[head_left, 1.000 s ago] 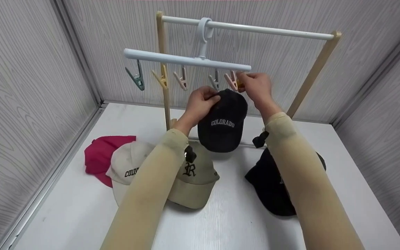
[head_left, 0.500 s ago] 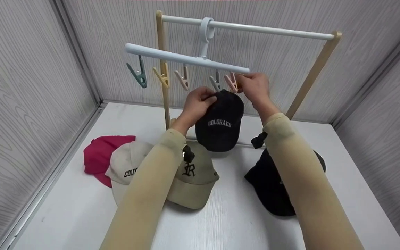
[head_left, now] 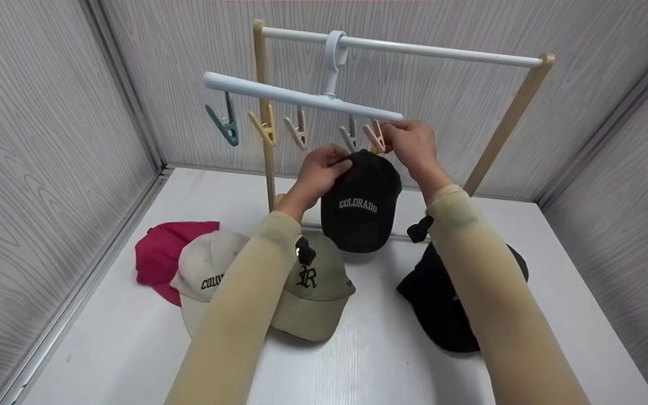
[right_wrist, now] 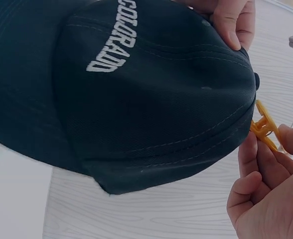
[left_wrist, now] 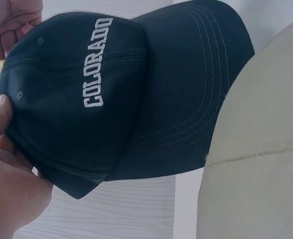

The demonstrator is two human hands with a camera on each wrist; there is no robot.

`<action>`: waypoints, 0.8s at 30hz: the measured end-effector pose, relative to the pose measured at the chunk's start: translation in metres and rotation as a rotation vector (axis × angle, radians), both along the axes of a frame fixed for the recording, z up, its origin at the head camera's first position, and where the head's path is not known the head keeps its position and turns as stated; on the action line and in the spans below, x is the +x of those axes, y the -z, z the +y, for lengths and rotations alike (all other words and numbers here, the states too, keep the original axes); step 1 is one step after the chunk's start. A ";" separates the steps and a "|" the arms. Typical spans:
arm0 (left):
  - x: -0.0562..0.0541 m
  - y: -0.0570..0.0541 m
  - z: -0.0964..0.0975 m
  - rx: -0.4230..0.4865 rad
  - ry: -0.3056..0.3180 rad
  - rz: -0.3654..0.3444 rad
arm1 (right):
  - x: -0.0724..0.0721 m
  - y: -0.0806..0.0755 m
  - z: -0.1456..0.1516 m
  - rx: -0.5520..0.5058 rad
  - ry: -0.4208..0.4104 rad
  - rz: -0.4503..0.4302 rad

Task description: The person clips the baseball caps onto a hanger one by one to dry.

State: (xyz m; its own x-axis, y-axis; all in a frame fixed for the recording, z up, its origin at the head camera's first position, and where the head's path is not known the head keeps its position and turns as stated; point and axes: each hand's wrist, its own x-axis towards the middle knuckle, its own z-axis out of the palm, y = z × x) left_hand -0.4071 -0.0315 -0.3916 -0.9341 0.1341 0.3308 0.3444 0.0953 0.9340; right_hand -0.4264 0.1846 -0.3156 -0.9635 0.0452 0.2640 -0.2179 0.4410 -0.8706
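Note:
A black baseball cap (head_left: pixel 363 183) with white COLORADO lettering hangs brim-down below the right half of a light blue clip hanger (head_left: pixel 296 97). My left hand (head_left: pixel 319 175) pinches the cap's crown edge between thumb and fingers. At the far right of the hanger, my right hand (head_left: pixel 414 147) squeezes a yellow clip (right_wrist: pixel 264 127) between thumb and fingers. In the right wrist view that clip's mouth meets the crown edge near the top button. Just left of this clip hang a pink clip (head_left: pixel 375 136) and a grey clip (head_left: pixel 349 138).
The hanger hooks over a white rail (head_left: pixel 442 50) on a wooden stand. Green (head_left: pixel 224 126), yellow (head_left: pixel 265 128) and pale pink (head_left: pixel 297 132) clips dangle on its left. On the white table lie red (head_left: pixel 161 253), cream (head_left: pixel 206 261), khaki (head_left: pixel 315 304) and black (head_left: pixel 436 304) caps.
The hanger's right end has dipped slightly and its left end has risen. The black cap has shifted a little left, then back right and slightly lower, both hands staying on their holds.

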 end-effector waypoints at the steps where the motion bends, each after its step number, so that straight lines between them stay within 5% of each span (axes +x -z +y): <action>1: 0.000 0.000 0.000 0.002 0.006 0.000 | 0.000 0.000 0.000 0.004 0.000 -0.002; 15: 0.000 0.000 0.001 0.015 0.044 0.014 | 0.000 -0.001 0.000 -0.016 -0.046 0.000; 24: -0.001 -0.003 0.002 0.001 -0.006 -0.026 | 0.002 -0.001 -0.004 -0.009 -0.076 -0.009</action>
State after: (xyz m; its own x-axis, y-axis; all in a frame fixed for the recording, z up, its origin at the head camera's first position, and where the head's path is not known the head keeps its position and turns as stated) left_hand -0.4080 -0.0294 -0.3885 -0.9431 0.1276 0.3070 0.3198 0.0963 0.9426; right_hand -0.4243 0.1808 -0.3144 -0.9664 -0.0258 0.2556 -0.2428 0.4160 -0.8763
